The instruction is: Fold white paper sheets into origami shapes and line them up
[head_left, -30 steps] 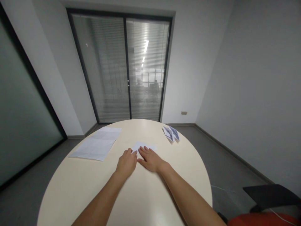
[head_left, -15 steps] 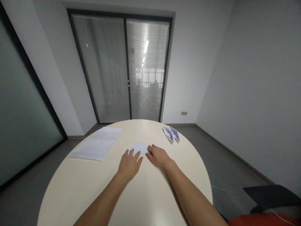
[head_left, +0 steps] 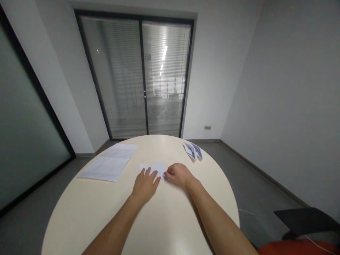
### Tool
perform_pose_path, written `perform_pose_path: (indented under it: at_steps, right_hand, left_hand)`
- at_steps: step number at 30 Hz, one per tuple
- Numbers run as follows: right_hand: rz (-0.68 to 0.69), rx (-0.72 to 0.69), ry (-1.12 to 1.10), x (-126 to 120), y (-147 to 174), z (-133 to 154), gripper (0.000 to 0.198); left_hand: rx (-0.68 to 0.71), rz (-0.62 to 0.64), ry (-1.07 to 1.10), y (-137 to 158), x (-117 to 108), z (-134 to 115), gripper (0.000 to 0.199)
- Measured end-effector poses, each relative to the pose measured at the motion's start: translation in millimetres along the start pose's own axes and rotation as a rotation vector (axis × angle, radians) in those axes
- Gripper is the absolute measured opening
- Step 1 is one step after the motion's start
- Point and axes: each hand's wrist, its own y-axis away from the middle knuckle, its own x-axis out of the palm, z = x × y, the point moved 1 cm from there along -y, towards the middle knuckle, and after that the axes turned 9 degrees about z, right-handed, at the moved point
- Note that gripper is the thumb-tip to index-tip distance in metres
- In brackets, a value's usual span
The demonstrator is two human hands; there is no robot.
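Note:
A small piece of folded white paper (head_left: 158,167) lies near the middle of the round table (head_left: 159,216). My left hand (head_left: 145,183) rests on its left part, palm down with the fingers spread. At the paper's right edge, my right hand (head_left: 178,174) has thumb and fingertips pinched together on it. My left fingers cover part of the near side of the paper, so its full outline is hidden.
On the table's left lies a large creased white sheet (head_left: 110,163). Folded printed paper pieces (head_left: 193,151) sit near the far right edge. A black and red chair (head_left: 305,221) stands at the lower right. Beyond the table is a glass partition with blinds (head_left: 138,78).
My right hand has drawn slightly toward me, its fingers curling into a pinch at the paper's right edge. The paper's outline has changed shape. My left hand stays nearly in place.

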Motion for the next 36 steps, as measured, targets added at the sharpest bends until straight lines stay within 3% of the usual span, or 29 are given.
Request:
perform_pose_path:
  at_steps: [9, 16, 21, 31, 36]
  right_hand:
    - [-0.004, -0.061, -0.008, -4, 4, 4, 0.041]
    - [0.032, -0.102, -0.146, 2, 1, 4, 0.04]
    - [-0.126, -0.104, -0.194, 11, -4, -8, 0.029]
    - [-0.118, -0.078, -0.284, 28, -13, -29, 0.035]
    - [-0.129, -0.085, -0.398, 30, -15, -29, 0.036]
  left_hand:
    - [0.003, 0.005, 0.005, 1, 0, 1, 0.045]
    - [0.02, 0.006, 0.041, 0, 0, 0, 0.046]
    - [0.048, 0.037, 0.073, 1, -4, 2, 0.043]
    - [0.089, 0.01, 0.105, 2, -7, -3, 0.036]
    - [0.112, -0.02, 0.101, 3, -8, -3, 0.043]
